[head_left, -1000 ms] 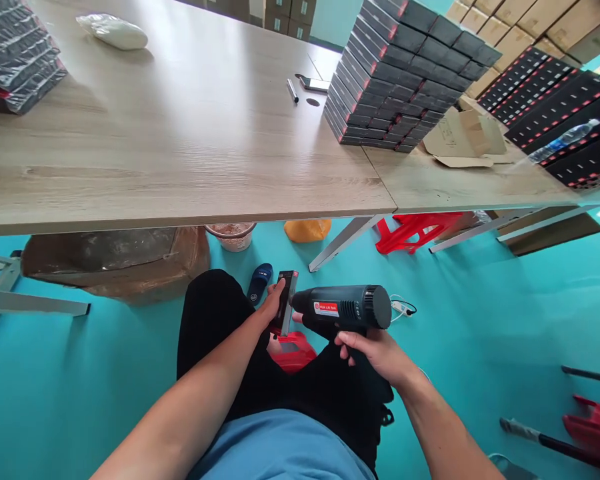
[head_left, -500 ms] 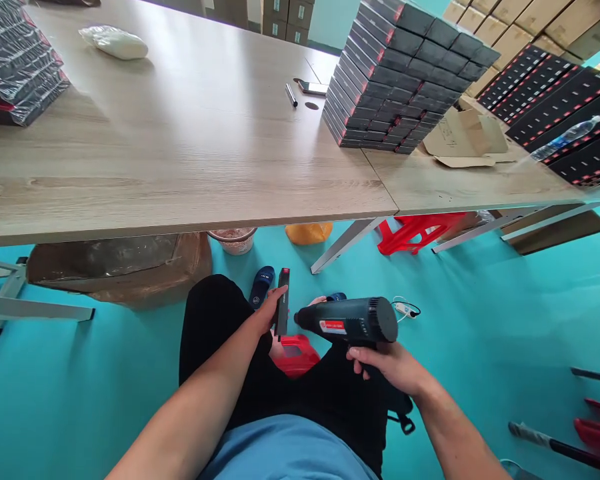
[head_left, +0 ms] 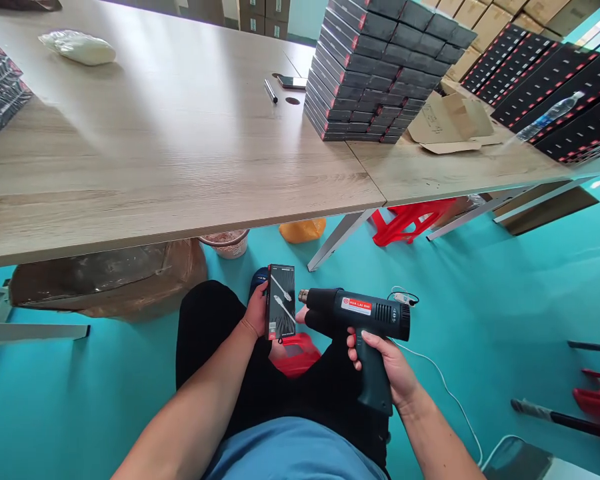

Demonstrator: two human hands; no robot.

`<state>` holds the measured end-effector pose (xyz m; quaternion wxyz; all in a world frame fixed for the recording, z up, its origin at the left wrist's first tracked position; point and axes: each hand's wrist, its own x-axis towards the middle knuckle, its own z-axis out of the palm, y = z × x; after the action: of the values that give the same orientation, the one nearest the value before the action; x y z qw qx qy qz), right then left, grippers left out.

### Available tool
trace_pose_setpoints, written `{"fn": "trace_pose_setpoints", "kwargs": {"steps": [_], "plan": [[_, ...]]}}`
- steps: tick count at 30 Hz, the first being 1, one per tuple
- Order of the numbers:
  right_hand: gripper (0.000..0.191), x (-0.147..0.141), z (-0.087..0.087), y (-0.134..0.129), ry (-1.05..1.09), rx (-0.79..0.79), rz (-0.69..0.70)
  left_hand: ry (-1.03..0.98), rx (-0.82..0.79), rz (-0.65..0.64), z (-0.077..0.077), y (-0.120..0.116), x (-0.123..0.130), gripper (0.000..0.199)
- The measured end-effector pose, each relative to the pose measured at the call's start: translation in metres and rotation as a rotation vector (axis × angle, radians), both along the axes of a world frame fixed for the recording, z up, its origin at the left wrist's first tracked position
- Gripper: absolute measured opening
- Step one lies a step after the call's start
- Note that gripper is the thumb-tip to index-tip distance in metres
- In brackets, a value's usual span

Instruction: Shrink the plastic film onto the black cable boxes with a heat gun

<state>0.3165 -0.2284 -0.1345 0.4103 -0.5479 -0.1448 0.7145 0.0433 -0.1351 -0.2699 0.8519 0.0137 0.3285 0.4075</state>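
Note:
My left hand [head_left: 257, 312] grips a small black box [head_left: 281, 303] by its left side, above my knees. Its broad face, printed with a white cable and connectors, is turned up toward me. In my right hand [head_left: 383, 363] is a dark heat gun [head_left: 375, 313], held by the handle with my fingers around the trigger. The metal nozzle points left, a short gap from the box's right edge. A red label shows on the gun's barrel.
Across the front runs a wooden table [head_left: 180, 173] bearing a tall stack of dark boxes [head_left: 375, 73], a phone [head_left: 293, 82], a pen [head_left: 271, 91] and a white plastic-wrapped bundle [head_left: 77, 47]. Beneath are a bin [head_left: 227, 245] and a large brown bag [head_left: 110, 280]. A white cord [head_left: 450, 387] lies on the floor.
The box has turned from its narrow edge to its broad printed face. The heat gun has rotated, so its side and handle now show. The view has shifted slightly.

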Motion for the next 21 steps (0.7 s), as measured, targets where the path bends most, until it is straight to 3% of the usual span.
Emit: {"fn": "trace_pose_setpoints", "kwargs": {"steps": [8,17,19,21], "plan": [[0.021,0.000,0.002,0.029,0.049,-0.022,-0.054,0.001,-0.046,-0.086,0.008,-0.005,0.001,0.058],[0.021,-0.006,0.011,0.042,0.000,0.013,-0.006,0.089,-0.101,-0.144,0.008,-0.005,0.005,0.047],[0.025,-0.010,0.019,0.039,-0.029,0.041,0.107,0.113,-0.103,-0.117,0.009,-0.004,0.006,0.043],[0.029,-0.012,0.028,0.033,-0.091,0.087,0.355,0.128,-0.107,-0.046,0.011,-0.003,0.006,0.041]]}}
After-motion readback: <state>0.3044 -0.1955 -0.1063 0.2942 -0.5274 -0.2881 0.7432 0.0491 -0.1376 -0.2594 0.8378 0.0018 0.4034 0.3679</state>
